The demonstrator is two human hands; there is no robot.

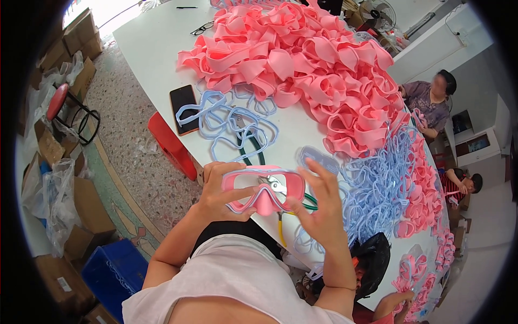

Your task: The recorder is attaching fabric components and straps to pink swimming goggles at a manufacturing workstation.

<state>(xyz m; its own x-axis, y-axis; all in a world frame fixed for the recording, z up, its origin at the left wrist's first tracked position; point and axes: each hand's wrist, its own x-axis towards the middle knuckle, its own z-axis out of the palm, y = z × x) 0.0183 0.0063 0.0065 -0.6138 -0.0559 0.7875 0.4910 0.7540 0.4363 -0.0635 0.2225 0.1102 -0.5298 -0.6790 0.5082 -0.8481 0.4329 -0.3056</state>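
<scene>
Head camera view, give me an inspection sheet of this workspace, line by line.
Surface: white table, mostly covered.
Job's things: pink goggle mask held between left hand and right hand.
Clutter: pile of pink skirts, light blue frames, phone, pliers, eyeglasses.
Grippers: both hands' fingers closed on the mask's ends.
Cables: nothing seen.
Surroundings: cardboard boxes, blue crate, stool, two other people at the table's far side.
</scene>
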